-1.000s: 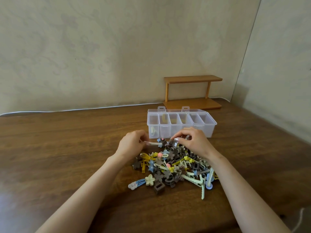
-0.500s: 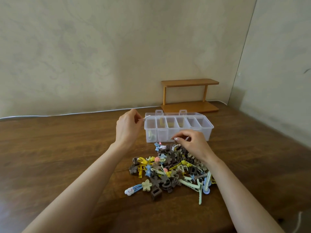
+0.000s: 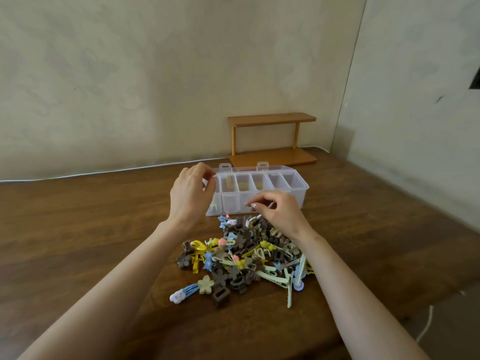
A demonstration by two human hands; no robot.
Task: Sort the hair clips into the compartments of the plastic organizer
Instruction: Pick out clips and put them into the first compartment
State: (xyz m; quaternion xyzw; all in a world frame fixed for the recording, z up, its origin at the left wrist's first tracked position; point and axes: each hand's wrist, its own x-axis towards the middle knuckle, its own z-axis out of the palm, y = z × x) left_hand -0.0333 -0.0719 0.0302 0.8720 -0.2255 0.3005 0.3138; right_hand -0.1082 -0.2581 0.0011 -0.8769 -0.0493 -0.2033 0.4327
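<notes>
My left hand (image 3: pixel 191 196) was up at the left end of the clear plastic organizer (image 3: pixel 291 198), fingers curled over the leftmost compartment. I took that as a drop-off. From the angle I could not tell whether a clip was pinched there or the hand was already empty. My right hand (image 3: pixel 279 213) sat low at the far edge of the pile of hair clips (image 3: pixel 241 255), thumb and forefinger closed on a thin pale clip, probably so the next piece was ready while the other hand was busy.

The organizer stood open just behind the pile, close enough that neither hand needed a long reach. A few yellowish pieces showed in the back compartments; the two on the right looked empty. Most of the clips lay unsorted on the wooden table (image 3: pixel 78 242), tangled together, so I judged the job barely begun. A blue-and-white clip (image 3: pixel 181 294) and a brown square one (image 3: pixel 221 295) lay loose at the near edge.

Behind the organizer stood a small wooden shelf (image 3: pixel 272 141), well clear of the work. A white cord (image 3: pixel 104 172) ran along the wall. The real obstacle was the tangle itself.
</notes>
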